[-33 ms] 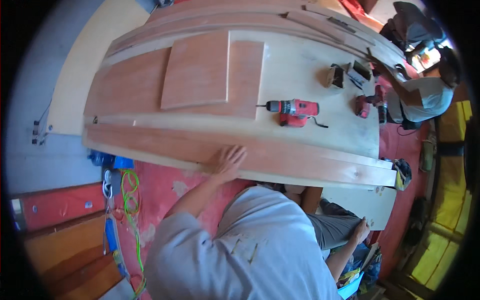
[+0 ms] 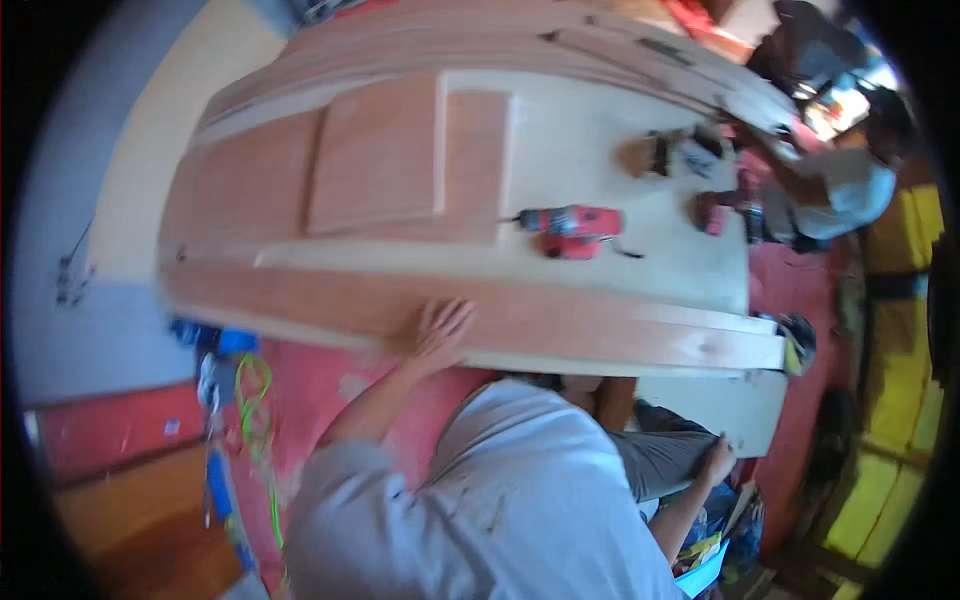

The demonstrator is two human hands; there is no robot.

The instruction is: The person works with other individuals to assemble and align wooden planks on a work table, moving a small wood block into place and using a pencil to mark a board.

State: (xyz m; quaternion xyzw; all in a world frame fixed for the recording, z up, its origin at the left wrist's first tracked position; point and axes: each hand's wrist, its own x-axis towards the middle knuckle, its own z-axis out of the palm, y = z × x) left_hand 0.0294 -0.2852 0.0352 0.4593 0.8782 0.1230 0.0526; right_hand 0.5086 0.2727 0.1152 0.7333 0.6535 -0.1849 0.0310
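Observation:
My left hand (image 2: 445, 328) lies flat, fingers stretched out, on a long reddish plywood strip (image 2: 590, 318) along the near edge of the worktable. My right hand (image 2: 719, 460) is low on the right, its fingers closed, at the lower edge of a pale panel (image 2: 690, 405) beneath the table edge. What those fingers hold, if anything, is too small to make out. Beyond my left hand, a red and black cordless drill (image 2: 575, 226) lies on its side. To its left, a square plywood piece (image 2: 378, 158) rests on a larger one.
A small open box (image 2: 656, 155) and a second red drill (image 2: 722, 212) are at the table's right. A co-worker (image 2: 850, 190) sits beyond them. Long boards (image 2: 470, 45) line the far side. A bright green cable (image 2: 253, 385) hangs at the left, above the red floor (image 2: 315, 400).
The whole view has shifted slightly left and blurred. My left hand stays on the plywood strip and my right hand stays by the pale panel.

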